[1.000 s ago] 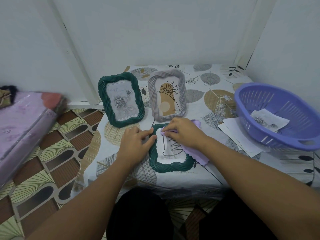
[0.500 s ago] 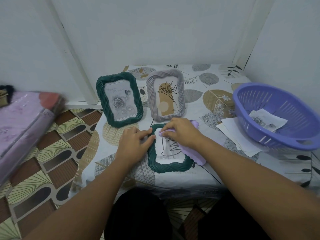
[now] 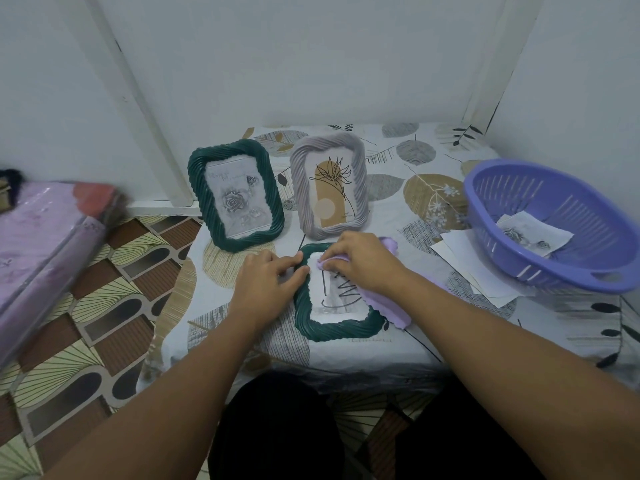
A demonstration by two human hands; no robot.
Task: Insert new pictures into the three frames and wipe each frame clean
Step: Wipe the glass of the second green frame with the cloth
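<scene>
A dark green frame (image 3: 332, 327) with a line-drawing picture lies flat near the table's front edge. My right hand (image 3: 360, 263) presses a lilac cloth (image 3: 388, 306) onto the upper part of its glass, fingers curled over the cloth. Against the frame's left rim rests my left hand (image 3: 268, 282), thumb and fingertips touching it. Behind stand two upright frames: a green frame (image 3: 235, 195) with a rose picture and a grey frame (image 3: 329, 188) with a plant drawing.
A purple plastic basket (image 3: 554, 230) holding a printed picture sits at the right, with loose white papers (image 3: 474, 268) under its near side. The low table (image 3: 415, 209) wears a leaf-patterned cover. A wrapped pink bundle (image 3: 45, 244) lies on the patterned floor at left.
My right hand has shifted the cloth slightly on the top of the flat frame's glass. My left hand has stayed on the frame's left rim.
</scene>
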